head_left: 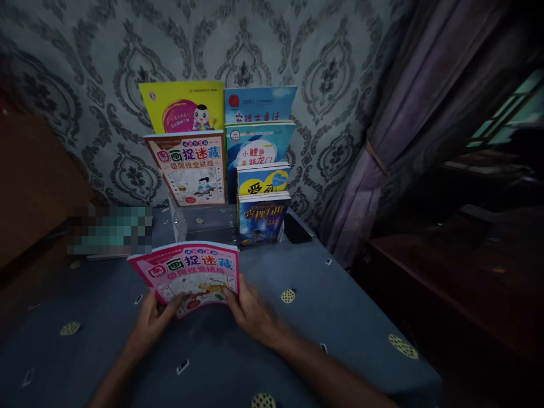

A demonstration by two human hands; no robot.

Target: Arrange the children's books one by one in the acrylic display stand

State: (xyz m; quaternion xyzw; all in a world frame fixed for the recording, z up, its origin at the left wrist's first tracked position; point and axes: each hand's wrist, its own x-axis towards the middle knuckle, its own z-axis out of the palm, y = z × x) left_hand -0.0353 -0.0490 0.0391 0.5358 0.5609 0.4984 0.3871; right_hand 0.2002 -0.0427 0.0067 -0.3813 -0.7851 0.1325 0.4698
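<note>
A pink picture book (pixel 191 272) is held up over the table, its front cover facing me and its lower edge bowed. My left hand (pixel 155 317) grips its lower left edge, thumb on the cover. At the lower right side, my right hand (pixel 250 309) pinches it the same way; the fingers behind the book are hidden. Just beyond stands a clear tiered book rack (pixel 204 224). Its left side carries a yellow book (pixel 182 99) behind a brown-bordered picture book (pixel 195 181). On its right are blue books, with a dark blue book (pixel 261 221) in front.
Patterned blue cloth covers the table (pixel 306 323). A black phone-like object (pixel 297 228) lies right of the rack. Some books, partly blurred out (pixel 110 232), lie at the left. Behind are a wallpapered wall (pixel 246 45) and a tied purple curtain (pixel 382 130).
</note>
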